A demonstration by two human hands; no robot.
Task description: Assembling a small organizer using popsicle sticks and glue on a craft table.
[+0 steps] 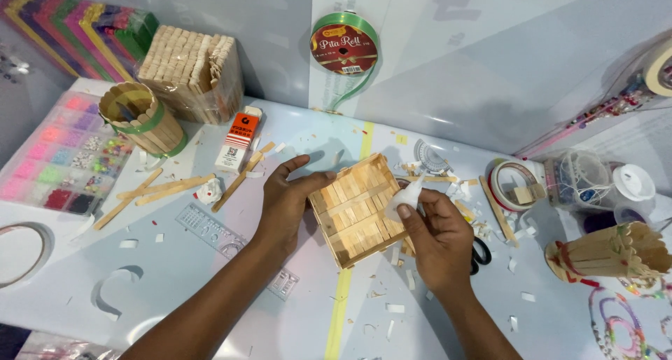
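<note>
Fingers [318, 180] grip stick tray [357, 209] between hands.

My left hand [285, 200] is spread, thumb stretched toward my right hand and fingers curled; its forearm slants in from the lower left. My right hand [437, 237] sits just beside it, thumb and fingertips pinched together, wrist bent, forearm rising from below.
</note>
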